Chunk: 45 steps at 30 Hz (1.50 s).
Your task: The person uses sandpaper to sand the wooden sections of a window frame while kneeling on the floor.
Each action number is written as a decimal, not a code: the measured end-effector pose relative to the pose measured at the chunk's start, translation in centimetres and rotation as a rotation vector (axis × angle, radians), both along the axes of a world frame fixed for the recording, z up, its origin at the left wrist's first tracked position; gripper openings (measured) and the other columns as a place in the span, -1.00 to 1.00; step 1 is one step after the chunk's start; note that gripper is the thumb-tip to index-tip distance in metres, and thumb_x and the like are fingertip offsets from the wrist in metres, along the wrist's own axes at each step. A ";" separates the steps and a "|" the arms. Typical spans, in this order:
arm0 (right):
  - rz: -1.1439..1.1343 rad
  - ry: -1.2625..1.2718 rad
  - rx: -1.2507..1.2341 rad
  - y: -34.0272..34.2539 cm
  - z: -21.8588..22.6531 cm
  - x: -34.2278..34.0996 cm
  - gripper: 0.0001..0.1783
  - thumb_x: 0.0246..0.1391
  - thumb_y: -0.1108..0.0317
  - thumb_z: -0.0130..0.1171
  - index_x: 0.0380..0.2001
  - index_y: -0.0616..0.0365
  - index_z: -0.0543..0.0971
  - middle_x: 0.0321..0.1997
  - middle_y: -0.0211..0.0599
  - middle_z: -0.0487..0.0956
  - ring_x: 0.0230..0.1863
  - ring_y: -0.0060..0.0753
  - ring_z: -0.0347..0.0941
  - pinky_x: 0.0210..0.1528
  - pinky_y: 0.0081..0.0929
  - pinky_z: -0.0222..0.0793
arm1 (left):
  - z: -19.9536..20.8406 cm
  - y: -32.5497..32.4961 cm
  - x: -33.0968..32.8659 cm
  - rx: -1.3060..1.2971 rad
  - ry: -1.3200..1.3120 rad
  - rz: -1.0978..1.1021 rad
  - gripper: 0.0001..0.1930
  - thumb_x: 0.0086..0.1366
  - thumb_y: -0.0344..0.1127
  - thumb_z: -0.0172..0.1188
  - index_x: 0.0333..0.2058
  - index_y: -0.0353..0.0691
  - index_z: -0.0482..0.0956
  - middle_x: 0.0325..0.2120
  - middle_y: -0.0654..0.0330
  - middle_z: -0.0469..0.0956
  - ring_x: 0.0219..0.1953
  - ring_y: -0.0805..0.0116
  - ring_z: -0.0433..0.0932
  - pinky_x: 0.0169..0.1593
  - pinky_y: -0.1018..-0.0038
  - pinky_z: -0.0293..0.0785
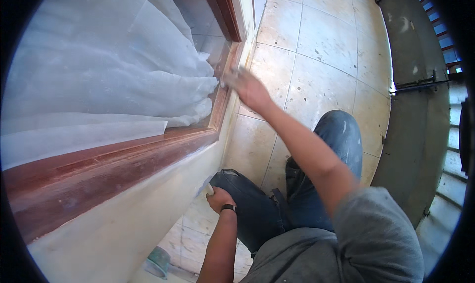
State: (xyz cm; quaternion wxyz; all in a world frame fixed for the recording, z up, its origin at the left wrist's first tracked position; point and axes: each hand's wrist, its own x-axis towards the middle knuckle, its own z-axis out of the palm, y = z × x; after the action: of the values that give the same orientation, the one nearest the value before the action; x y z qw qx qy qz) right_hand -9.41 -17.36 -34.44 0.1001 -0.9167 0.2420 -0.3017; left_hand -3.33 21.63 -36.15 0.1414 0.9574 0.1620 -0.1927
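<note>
My left hand (220, 199), with a dark band at its wrist, is closed around a tool with a short pale handle (210, 189), low beside the cream wall (148, 209). The tool's far end looks flat and greyish, but its kind is unclear. Farther up, my right hand (247, 89) reaches across to the upright side of the brown wooden window frame (223, 95). Motion smears its fingers, so whether they hold anything cannot be made out. Behind the glass hangs a bunched white curtain (99, 70).
Speckled pale floor tiles (321, 50) run ahead and under my bent legs (257, 199). A grey metal gate (413, 149) with a sliding bolt (420, 85) stands along the right. At the wall's foot, lower left, sits a greenish container (158, 261).
</note>
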 end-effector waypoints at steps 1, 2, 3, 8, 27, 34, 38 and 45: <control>-0.094 0.005 -0.050 -3.1 0.7 -0.4 -0.47 0.21 0.50 0.14 0.26 0.19 0.64 0.47 -0.13 0.58 0.58 0.04 0.38 0.69 0.01 0.22 | 0.0 -0.5 -0.6 0.004 0.023 0.010 -0.40 0.53 0.12 0.08 0.12 -0.38 0.67 0.00 -0.32 0.75 0.05 -0.36 0.74 0.19 -0.14 0.64; -0.173 0.074 -0.032 -4.3 2.3 0.1 -0.44 0.20 0.52 0.13 0.29 0.22 0.63 0.46 -0.09 0.58 0.57 0.06 0.38 0.68 0.04 0.22 | 0.1 -0.3 -0.6 0.020 0.030 0.029 -0.40 0.53 0.12 0.08 0.12 -0.38 0.67 0.00 -0.32 0.75 0.05 -0.36 0.74 0.19 -0.15 0.64; -0.199 0.071 -0.043 -3.7 2.6 0.5 -0.42 0.20 0.52 0.14 0.31 0.24 0.61 0.49 -0.07 0.56 0.56 0.06 0.39 0.68 0.04 0.21 | -0.5 0.2 -0.3 0.025 -0.003 0.009 -0.40 0.53 0.12 0.07 0.12 -0.38 0.67 0.00 -0.32 0.75 0.05 -0.36 0.74 0.19 -0.15 0.64; -0.020 -0.025 0.098 7.9 0.5 0.8 -0.34 0.21 0.49 0.15 0.42 0.25 0.54 0.61 -0.03 0.45 0.57 0.04 0.39 0.71 0.06 0.15 | 0.2 1.3 0.3 0.053 -0.062 0.023 -0.40 0.53 0.13 0.07 0.08 -0.38 0.69 -0.02 -0.32 0.75 0.06 -0.36 0.73 0.19 -0.16 0.64; -0.049 -0.310 0.846 9.8 10.7 -8.8 -0.78 0.36 0.51 0.22 -0.04 0.26 0.77 -0.11 -0.04 0.80 -0.12 -0.11 0.74 0.00 -0.23 0.62 | -1.1 4.8 1.5 -0.095 -0.038 -0.265 -0.39 0.46 0.10 0.25 0.10 -0.44 0.68 0.00 -0.32 0.75 0.08 -0.33 0.74 0.20 -0.08 0.64; -0.273 -0.282 0.971 9.0 12.1 -10.7 -0.71 0.29 0.27 0.43 -0.34 0.33 0.68 -0.41 -0.09 0.68 -0.43 -0.40 0.54 -0.28 -0.33 0.49 | 5.5 9.0 -2.7 -0.269 -0.011 -0.604 -0.43 0.50 0.21 0.33 -0.22 -0.32 0.65 -0.31 -0.10 0.75 -0.28 -0.19 0.76 -0.11 0.02 0.64; -0.072 -0.452 1.251 10.9 14.6 -9.4 -0.85 0.38 0.40 0.35 -0.24 0.30 0.66 -0.43 -0.33 0.65 -0.46 -0.58 0.41 -0.32 -0.45 0.42 | 12.8 4.6 -6.7 -0.926 0.196 -0.400 -0.52 0.68 0.14 0.13 -0.07 -0.27 0.57 -0.50 0.32 0.43 -0.51 0.41 0.42 -0.39 0.37 0.40; 0.116 -0.680 1.384 15.6 17.6 -12.3 -0.89 0.43 0.58 0.25 -0.04 0.26 0.62 -0.22 -0.32 0.76 -0.20 -0.62 0.65 -0.14 -0.56 0.56 | 18.9 -6.3 -9.1 -1.385 0.200 -0.493 -0.56 0.77 0.10 -0.05 0.16 -0.22 0.37 -0.53 0.44 0.29 -0.52 0.60 0.23 -0.43 0.52 0.23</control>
State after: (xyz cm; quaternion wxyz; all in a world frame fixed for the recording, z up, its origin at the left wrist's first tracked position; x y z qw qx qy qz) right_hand -21.74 -1.79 -16.80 0.7347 -0.5136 0.2831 -0.3410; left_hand -12.42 15.37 -17.21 0.6500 0.6356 -0.2041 -0.3632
